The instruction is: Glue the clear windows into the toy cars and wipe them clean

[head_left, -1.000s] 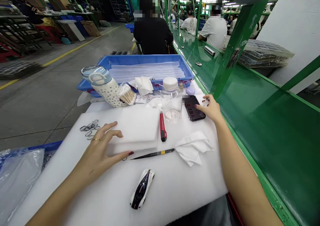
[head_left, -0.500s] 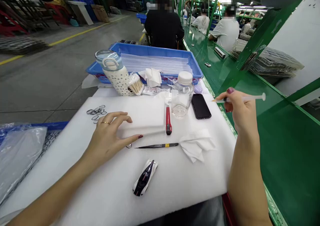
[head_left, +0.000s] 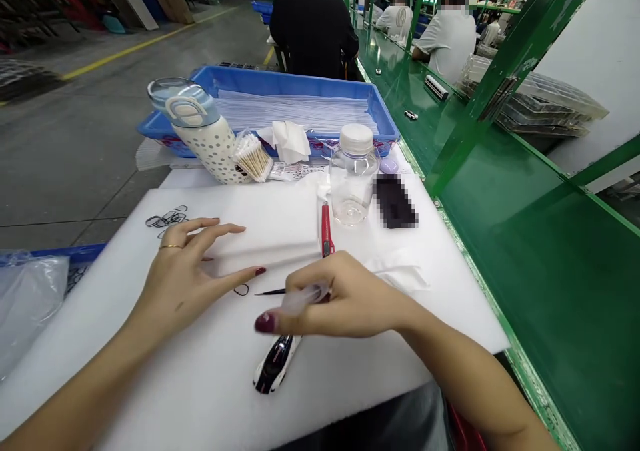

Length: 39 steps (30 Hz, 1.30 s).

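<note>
My left hand rests on the white foam sheet, thumb and fingers spread, holding nothing. Just beyond its thumb lies a thin black ring, and more rings are heaped past the knuckles. In my right hand is a slim translucent syringe, gripped between thumb and curled fingers; its tip is hidden. That hand hovers over black tweezers and covers most of them. Below it a black and white toy car is partly covered. A red utility knife lies beyond.
At the back stand a dotted tumbler, cotton swabs, a clear bottle and a blue tray of white strips. A phone and crumpled tissue lie right. A green conveyor runs alongside; people sit ahead.
My right hand has swung from the far right to the middle of the sheet, bringing the syringe over the tweezers. My left hand keeps its spread pose while the view shifts slightly.
</note>
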Each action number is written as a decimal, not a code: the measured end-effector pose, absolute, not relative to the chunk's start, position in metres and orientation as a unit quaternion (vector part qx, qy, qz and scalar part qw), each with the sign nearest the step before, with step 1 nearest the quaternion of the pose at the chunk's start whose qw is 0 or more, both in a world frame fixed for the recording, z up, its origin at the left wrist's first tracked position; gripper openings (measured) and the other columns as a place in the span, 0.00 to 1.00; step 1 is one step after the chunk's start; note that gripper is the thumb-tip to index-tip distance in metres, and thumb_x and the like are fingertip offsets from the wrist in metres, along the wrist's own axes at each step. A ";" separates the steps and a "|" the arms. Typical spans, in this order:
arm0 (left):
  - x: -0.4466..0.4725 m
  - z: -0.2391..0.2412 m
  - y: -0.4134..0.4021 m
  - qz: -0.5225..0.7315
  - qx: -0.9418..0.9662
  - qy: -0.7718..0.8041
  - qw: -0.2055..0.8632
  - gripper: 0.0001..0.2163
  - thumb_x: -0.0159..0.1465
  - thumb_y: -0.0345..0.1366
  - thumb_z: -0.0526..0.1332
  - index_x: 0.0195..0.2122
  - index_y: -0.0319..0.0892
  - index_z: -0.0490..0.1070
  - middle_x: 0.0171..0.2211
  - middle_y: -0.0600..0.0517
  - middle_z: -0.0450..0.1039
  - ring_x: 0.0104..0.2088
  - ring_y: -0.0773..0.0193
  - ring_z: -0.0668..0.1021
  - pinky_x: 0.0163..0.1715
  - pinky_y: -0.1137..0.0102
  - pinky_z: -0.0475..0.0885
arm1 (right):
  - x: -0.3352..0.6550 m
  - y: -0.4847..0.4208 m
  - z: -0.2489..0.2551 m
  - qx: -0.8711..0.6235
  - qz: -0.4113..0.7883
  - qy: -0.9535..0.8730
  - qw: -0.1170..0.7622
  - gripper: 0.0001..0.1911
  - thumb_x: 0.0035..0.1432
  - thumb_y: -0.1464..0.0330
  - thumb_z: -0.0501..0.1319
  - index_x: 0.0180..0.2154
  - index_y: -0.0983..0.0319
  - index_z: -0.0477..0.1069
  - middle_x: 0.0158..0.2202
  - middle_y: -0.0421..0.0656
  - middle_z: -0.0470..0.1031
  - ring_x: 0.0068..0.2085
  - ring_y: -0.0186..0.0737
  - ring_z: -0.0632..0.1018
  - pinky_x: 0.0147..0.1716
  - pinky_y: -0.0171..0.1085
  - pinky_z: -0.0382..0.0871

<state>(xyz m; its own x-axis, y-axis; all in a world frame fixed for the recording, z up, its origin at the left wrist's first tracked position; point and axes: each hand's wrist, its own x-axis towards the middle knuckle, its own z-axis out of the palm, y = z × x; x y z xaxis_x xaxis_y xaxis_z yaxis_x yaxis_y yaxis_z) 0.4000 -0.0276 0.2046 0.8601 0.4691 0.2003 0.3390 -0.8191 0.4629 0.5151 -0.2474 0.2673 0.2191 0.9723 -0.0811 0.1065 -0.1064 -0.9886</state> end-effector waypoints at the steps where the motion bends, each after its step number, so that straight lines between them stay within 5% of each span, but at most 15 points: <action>1: 0.400 0.204 -0.028 0.158 0.942 0.212 0.209 0.26 0.60 0.53 0.62 0.54 0.42 0.68 0.58 0.41 0.56 0.58 0.47 0.67 0.55 0.52 0.71 | 0.519 -0.249 0.269 -0.610 0.422 -0.438 0.507 0.24 0.54 0.58 0.68 0.19 0.62 0.58 0.19 0.32 0.51 0.24 0.27 0.56 0.23 0.33 0.48; 6: 0.396 0.213 -0.032 0.194 0.953 0.197 0.121 0.25 0.63 0.55 0.58 0.52 0.40 0.69 0.56 0.40 0.60 0.59 0.42 0.65 0.59 0.44 0.61 | 0.532 -0.249 0.265 -0.635 0.331 -0.439 0.543 0.27 0.60 0.55 0.61 0.19 0.62 0.54 0.21 0.34 0.49 0.25 0.29 0.54 0.25 0.34 0.46; 8: 0.387 0.219 -0.035 0.224 0.954 0.165 0.114 0.22 0.63 0.53 0.59 0.51 0.45 0.69 0.53 0.44 0.65 0.55 0.47 0.70 0.55 0.52 0.67 | 0.536 -0.245 0.258 -0.653 0.295 -0.438 0.543 0.26 0.60 0.57 0.60 0.19 0.61 0.52 0.20 0.35 0.48 0.25 0.29 0.53 0.25 0.34 0.46; 11: 0.370 0.223 -0.041 0.150 0.957 0.052 0.244 0.17 0.62 0.47 0.64 0.52 0.54 0.69 0.48 0.53 0.73 0.46 0.58 0.76 0.42 0.69 0.72 | 0.541 -0.237 0.242 -0.695 0.245 -0.399 0.545 0.23 0.60 0.61 0.58 0.19 0.61 0.50 0.20 0.35 0.48 0.25 0.29 0.53 0.25 0.35 0.46; 15: 0.352 0.217 -0.057 -0.057 0.938 -0.037 0.341 0.24 0.61 0.36 0.61 0.59 0.63 0.67 0.60 0.57 0.69 0.60 0.56 0.72 0.56 0.64 0.68 | 0.542 -0.229 0.227 -0.744 0.248 -0.338 0.521 0.24 0.58 0.61 0.59 0.18 0.61 0.50 0.19 0.35 0.47 0.24 0.30 0.52 0.24 0.35 0.45; 19: 0.354 0.219 -0.067 -0.073 0.942 -0.079 0.317 0.28 0.61 0.31 0.58 0.60 0.66 0.64 0.63 0.60 0.65 0.62 0.58 0.70 0.60 0.60 0.66 | 0.541 -0.230 0.226 -0.696 0.243 -0.350 0.577 0.25 0.59 0.57 0.58 0.19 0.61 0.49 0.19 0.35 0.47 0.24 0.30 0.53 0.25 0.35 0.45; 23: 0.364 0.229 -0.067 -0.102 0.953 -0.124 0.258 0.31 0.59 0.31 0.63 0.63 0.63 0.62 0.63 0.60 0.66 0.60 0.60 0.72 0.57 0.65 0.70 | 0.542 -0.230 0.224 -0.745 0.254 -0.326 0.523 0.22 0.56 0.61 0.59 0.17 0.61 0.52 0.19 0.35 0.49 0.24 0.30 0.54 0.25 0.35 0.46; 28: 0.369 0.228 -0.075 -0.062 0.960 -0.143 0.233 0.30 0.55 0.34 0.67 0.59 0.55 0.67 0.57 0.54 0.72 0.54 0.57 0.76 0.52 0.67 0.74 | 0.542 -0.228 0.222 -0.701 0.226 -0.354 0.576 0.23 0.57 0.60 0.58 0.18 0.61 0.49 0.19 0.35 0.46 0.24 0.30 0.52 0.24 0.35 0.45; 32: 0.367 0.221 -0.082 -0.006 0.962 -0.166 0.215 0.30 0.53 0.31 0.65 0.58 0.51 0.66 0.54 0.51 0.73 0.52 0.56 0.77 0.50 0.67 0.75 | 0.539 -0.229 0.226 -0.757 0.264 -0.320 0.505 0.24 0.54 0.61 0.62 0.16 0.60 0.50 0.17 0.34 0.46 0.22 0.29 0.52 0.23 0.36 0.43; 36: 0.362 0.217 -0.088 0.026 0.963 -0.169 0.208 0.30 0.54 0.31 0.63 0.59 0.48 0.63 0.54 0.48 0.71 0.51 0.58 0.77 0.47 0.70 0.76 | 0.537 -0.231 0.229 -0.652 0.233 -0.349 0.632 0.26 0.58 0.59 0.60 0.17 0.60 0.49 0.19 0.35 0.46 0.23 0.29 0.52 0.25 0.35 0.45; 39: 0.362 0.215 -0.093 0.061 0.961 -0.156 0.218 0.28 0.53 0.31 0.62 0.57 0.45 0.64 0.52 0.47 0.71 0.49 0.59 0.78 0.46 0.71 0.77 | 0.542 -0.229 0.223 -0.695 0.215 -0.306 0.614 0.25 0.56 0.61 0.61 0.16 0.60 0.50 0.19 0.34 0.46 0.23 0.29 0.52 0.25 0.36 0.44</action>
